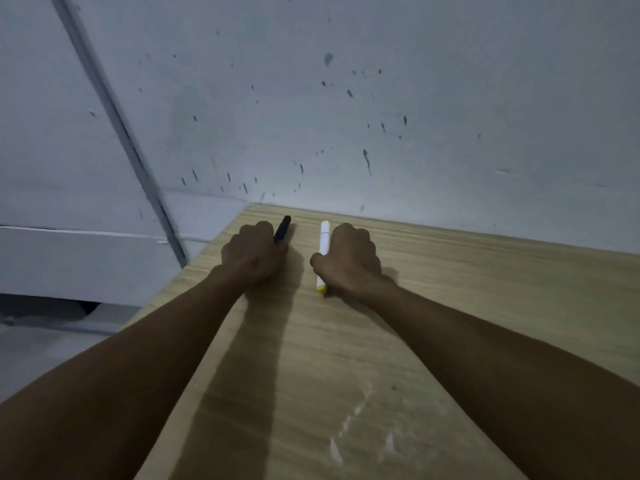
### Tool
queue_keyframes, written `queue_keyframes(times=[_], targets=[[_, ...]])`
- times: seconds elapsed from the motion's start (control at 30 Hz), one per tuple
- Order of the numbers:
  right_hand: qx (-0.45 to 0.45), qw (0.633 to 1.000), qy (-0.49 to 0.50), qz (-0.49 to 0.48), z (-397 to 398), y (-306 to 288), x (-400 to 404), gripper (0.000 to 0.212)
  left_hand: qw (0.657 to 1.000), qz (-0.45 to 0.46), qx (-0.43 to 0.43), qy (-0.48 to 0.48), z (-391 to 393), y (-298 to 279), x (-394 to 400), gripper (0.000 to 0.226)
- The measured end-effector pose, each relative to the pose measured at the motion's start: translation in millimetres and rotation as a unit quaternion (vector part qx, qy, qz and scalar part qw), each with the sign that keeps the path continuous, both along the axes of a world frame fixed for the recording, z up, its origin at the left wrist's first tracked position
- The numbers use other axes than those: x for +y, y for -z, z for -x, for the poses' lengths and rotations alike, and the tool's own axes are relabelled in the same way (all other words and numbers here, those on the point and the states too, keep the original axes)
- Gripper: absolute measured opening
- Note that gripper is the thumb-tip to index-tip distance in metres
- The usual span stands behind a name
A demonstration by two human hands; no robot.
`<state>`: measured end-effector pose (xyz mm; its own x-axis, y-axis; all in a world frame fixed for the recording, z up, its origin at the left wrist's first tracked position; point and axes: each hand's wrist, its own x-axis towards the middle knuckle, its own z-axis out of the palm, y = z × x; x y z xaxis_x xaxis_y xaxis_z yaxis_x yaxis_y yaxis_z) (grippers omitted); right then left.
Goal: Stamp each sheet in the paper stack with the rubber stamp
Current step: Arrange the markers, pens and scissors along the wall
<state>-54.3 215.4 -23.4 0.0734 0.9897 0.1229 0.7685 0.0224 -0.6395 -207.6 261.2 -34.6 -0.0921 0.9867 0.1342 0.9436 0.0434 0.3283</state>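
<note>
Near the far edge of the wooden surface [450, 306], seen from the head camera, the left hand [254, 256] curls its grip round a black pen [283, 228]. Just beside it, the right hand [349, 259] holds a white marker [324, 240] with a yellow end against the wood; no stamp or paper stack shows.

Black stamp [282, 229] in left fist; white yellow-tipped stamp [323, 252] in right, on table.

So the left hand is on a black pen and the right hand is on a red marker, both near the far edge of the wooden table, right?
Almost. The head view shows the right hand on a white marker with a yellow end, not a red one. The rest holds: the left hand is on a black pen, and both are near the far edge of the wooden table.
</note>
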Motion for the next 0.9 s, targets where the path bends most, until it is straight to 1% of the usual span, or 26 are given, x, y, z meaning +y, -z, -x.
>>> queue_keyframes(times=[0.07,0.2,0.3,0.47,0.53,0.67,0.77,0.9], targets=[[0.018,1.0,-0.01,0.001,6.4,2.4,18.6,0.024,1.0,-0.008,0.017,0.001,3.3,-0.2,13.6,0.03],[0.036,0.999,-0.029,-0.008,16.4,9.5,51.0,0.003,0.999,-0.012,0.043,-0.005,6.9,0.0,34.8,0.032],[0.05,0.998,-0.044,-0.008,20.9,14.2,66.9,0.007,0.999,-0.016,0.048,-0.009,5.8,3.0,45.9,0.033],[0.062,0.997,-0.04,-0.017,26.2,19.4,83.5,0.005,0.998,-0.017,0.052,-0.017,1.4,3.4,51.0,0.036],[0.07,0.997,-0.042,-0.014,27.1,19.8,86.0,0.01,0.999,-0.014,0.047,-0.017,0.5,2.6,50.3,0.036],[0.101,0.994,-0.045,0.009,26.7,13.6,83.1,0.021,0.999,-0.011,0.043,-0.018,0.9,0.7,48.2,0.034],[0.123,0.992,-0.037,0.016,26.2,8.5,78.4,0.017,0.999,-0.007,0.037,-0.015,2.9,0.4,48.3,0.036],[0.151,0.988,-0.031,0.028,25.8,4.1,70.3,0.02,0.999,-0.001,0.03,-0.015,4.9,-0.6,48.0,0.037]])
